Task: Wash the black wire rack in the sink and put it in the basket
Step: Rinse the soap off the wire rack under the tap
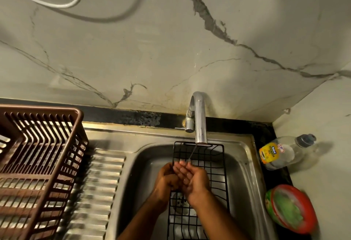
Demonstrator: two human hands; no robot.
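Here, both hands (182, 177) cupped under tap, above rack (214, 165), no grip.

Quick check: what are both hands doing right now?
Left hand: open, cupped under the tap water, holding nothing.
Right hand: open, fingers straight, holding nothing.

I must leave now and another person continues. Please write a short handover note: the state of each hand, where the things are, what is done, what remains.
Left hand: at the black wire rack's left edge, grip unclear.
Right hand: open, palm up under the thin stream from the tap.
The rack stands in the sink, leaning on the back wall under the tap.
Basket: on the drainboard, left of the sink.
Done: rack in the sink, water running.
Left: finish washing, put the rack in the basket.
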